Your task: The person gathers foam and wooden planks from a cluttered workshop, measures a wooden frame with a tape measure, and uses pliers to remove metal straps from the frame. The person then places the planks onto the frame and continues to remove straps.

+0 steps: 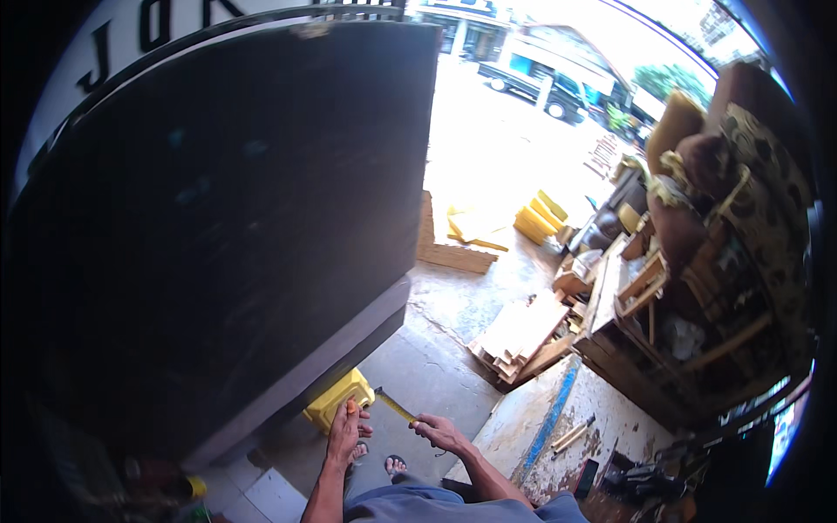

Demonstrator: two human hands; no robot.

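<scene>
A big dark upholstered panel (218,218) stands tilted before me, filling the left and middle of the view. Its lower edge rests near a yellow plastic stool (336,398). My left hand (346,427) is beside the stool, fingers closed on the near end of a yellow tape measure (394,405). My right hand (436,429) pinches the tape's other part, so the strip runs between both hands just below the panel's corner. My sandalled feet (384,460) show on the concrete floor under the hands.
Stacked wooden boards (523,336) lie on the floor to the right. Wooden furniture frames and cushions (689,253) pile up at the far right. Yellow foam pieces (540,218) lie near the sunlit doorway, with a truck (540,87) outside. Tools lie at lower right (645,475).
</scene>
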